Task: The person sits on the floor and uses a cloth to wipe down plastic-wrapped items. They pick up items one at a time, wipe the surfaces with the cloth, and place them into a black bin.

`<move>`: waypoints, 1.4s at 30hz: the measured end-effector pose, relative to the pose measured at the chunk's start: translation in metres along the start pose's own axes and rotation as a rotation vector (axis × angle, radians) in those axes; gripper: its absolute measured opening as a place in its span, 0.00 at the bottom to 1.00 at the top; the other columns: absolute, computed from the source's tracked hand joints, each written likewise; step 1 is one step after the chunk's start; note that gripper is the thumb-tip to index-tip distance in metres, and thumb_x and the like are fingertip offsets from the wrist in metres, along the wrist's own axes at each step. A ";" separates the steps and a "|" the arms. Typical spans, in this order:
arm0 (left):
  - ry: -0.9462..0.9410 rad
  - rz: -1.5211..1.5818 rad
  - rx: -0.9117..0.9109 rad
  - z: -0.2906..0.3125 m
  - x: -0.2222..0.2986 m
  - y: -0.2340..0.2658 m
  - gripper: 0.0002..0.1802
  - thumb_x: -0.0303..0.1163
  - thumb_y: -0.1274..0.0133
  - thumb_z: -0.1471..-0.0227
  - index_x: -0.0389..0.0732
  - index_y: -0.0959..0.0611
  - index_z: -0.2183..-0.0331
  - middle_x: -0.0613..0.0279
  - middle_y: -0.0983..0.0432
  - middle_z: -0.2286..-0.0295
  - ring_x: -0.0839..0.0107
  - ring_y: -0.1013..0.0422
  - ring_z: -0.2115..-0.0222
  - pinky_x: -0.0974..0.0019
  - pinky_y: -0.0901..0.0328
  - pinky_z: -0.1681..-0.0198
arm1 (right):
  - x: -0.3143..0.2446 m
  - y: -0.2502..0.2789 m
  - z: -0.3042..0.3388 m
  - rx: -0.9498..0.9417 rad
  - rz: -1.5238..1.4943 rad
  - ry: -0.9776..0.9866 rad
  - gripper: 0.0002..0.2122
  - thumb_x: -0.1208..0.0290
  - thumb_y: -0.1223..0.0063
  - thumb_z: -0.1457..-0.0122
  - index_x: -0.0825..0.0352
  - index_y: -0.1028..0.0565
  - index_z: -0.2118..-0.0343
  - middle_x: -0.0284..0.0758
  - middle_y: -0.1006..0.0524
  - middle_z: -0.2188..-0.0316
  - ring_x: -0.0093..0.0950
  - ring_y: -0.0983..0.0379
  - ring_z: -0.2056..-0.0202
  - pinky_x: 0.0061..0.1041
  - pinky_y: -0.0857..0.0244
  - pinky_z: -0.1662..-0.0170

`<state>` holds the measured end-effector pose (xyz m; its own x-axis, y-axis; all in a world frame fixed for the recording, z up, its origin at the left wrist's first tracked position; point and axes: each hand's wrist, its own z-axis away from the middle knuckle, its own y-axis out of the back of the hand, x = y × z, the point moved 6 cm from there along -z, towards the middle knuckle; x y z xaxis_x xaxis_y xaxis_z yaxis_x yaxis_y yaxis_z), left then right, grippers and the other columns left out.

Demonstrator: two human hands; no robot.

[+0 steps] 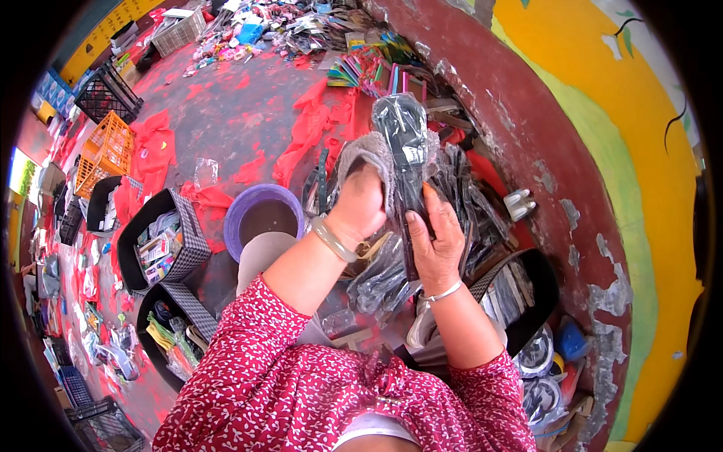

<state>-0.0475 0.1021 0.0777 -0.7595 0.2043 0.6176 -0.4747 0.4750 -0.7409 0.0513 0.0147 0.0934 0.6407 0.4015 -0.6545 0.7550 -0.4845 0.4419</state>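
The plastic-wrapped package (407, 143) is long, black and glossy

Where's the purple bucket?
In the head view, the purple bucket is left of centre, between a checkered box and the person's left hand.

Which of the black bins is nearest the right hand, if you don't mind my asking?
The bin below and right of the right hand; the others stand left of the purple bucket.
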 end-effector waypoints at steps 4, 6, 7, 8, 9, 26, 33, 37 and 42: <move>-0.033 -0.190 0.000 0.005 -0.014 -0.011 0.23 0.40 0.64 0.42 0.32 0.33 0.53 0.51 0.31 0.57 0.61 0.32 0.56 0.61 0.38 0.51 | -0.006 -0.007 0.005 0.054 0.000 -0.043 0.19 0.77 0.45 0.51 0.71 0.30 0.54 0.40 0.31 0.77 0.33 0.33 0.76 0.24 0.38 0.71; -0.013 -0.331 -0.036 0.008 -0.026 -0.007 0.22 0.40 0.63 0.42 0.31 0.31 0.55 0.52 0.30 0.58 0.62 0.31 0.58 0.63 0.38 0.52 | -0.003 -0.006 0.003 0.124 0.012 0.014 0.18 0.80 0.47 0.51 0.72 0.30 0.54 0.40 0.31 0.77 0.34 0.33 0.77 0.24 0.38 0.72; 0.003 -0.321 -0.049 0.010 -0.033 -0.006 0.19 0.37 0.61 0.42 0.32 0.30 0.56 0.54 0.30 0.58 0.66 0.31 0.58 0.65 0.38 0.52 | 0.001 -0.004 0.002 0.141 0.011 0.025 0.18 0.81 0.48 0.51 0.72 0.30 0.54 0.40 0.31 0.77 0.34 0.33 0.77 0.24 0.38 0.72; 0.019 -0.338 -0.024 0.012 -0.037 -0.002 0.18 0.36 0.61 0.42 0.32 0.30 0.56 0.55 0.30 0.58 0.67 0.32 0.58 0.66 0.38 0.52 | 0.002 -0.002 0.002 0.158 0.011 0.036 0.18 0.82 0.49 0.51 0.72 0.30 0.55 0.40 0.31 0.77 0.34 0.33 0.77 0.24 0.38 0.72; 0.036 -0.355 0.003 0.013 -0.040 0.001 0.17 0.35 0.60 0.42 0.33 0.30 0.56 0.56 0.30 0.59 0.68 0.32 0.58 0.66 0.39 0.52 | 0.002 -0.001 0.000 0.128 0.031 -0.003 0.18 0.83 0.51 0.51 0.72 0.30 0.55 0.42 0.30 0.76 0.35 0.32 0.77 0.24 0.36 0.70; 0.655 -0.061 -0.171 0.038 -0.090 -0.017 0.14 0.40 0.54 0.46 0.38 0.28 0.65 0.59 0.29 0.75 0.66 0.28 0.75 0.63 0.31 0.67 | 0.068 0.010 -0.018 -0.118 -1.072 -0.824 0.19 0.59 0.51 0.45 0.71 0.32 0.59 0.43 0.25 0.66 0.35 0.27 0.64 0.33 0.33 0.59; 0.724 0.047 -0.188 0.043 -0.095 -0.032 0.14 0.35 0.49 0.49 0.37 0.29 0.63 0.60 0.29 0.77 0.65 0.28 0.75 0.56 0.31 0.64 | 0.083 0.023 -0.012 0.115 -1.037 -0.876 0.12 0.65 0.53 0.45 0.71 0.31 0.66 0.37 0.27 0.77 0.34 0.27 0.71 0.30 0.33 0.64; 0.820 0.132 -0.181 0.055 -0.104 -0.035 0.07 0.29 0.52 0.48 0.35 0.28 0.67 0.60 0.29 0.76 0.67 0.28 0.77 0.50 0.30 0.64 | 0.093 0.040 -0.021 0.305 -1.048 -0.756 0.09 0.67 0.54 0.44 0.70 0.30 0.69 0.37 0.27 0.80 0.31 0.28 0.77 0.28 0.33 0.71; 0.850 0.156 -0.199 0.062 -0.101 -0.044 0.07 0.28 0.51 0.48 0.35 0.27 0.67 0.59 0.27 0.77 0.66 0.27 0.75 0.50 0.31 0.62 | 0.101 0.057 -0.024 0.439 -1.006 -0.678 0.09 0.68 0.53 0.45 0.70 0.31 0.71 0.38 0.27 0.81 0.33 0.28 0.78 0.30 0.32 0.70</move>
<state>0.0223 0.0077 0.0317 -0.1848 0.8083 0.5590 -0.2469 0.5124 -0.8225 0.1620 0.0462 0.0669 -0.4756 0.3275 -0.8164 0.6700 -0.4666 -0.5774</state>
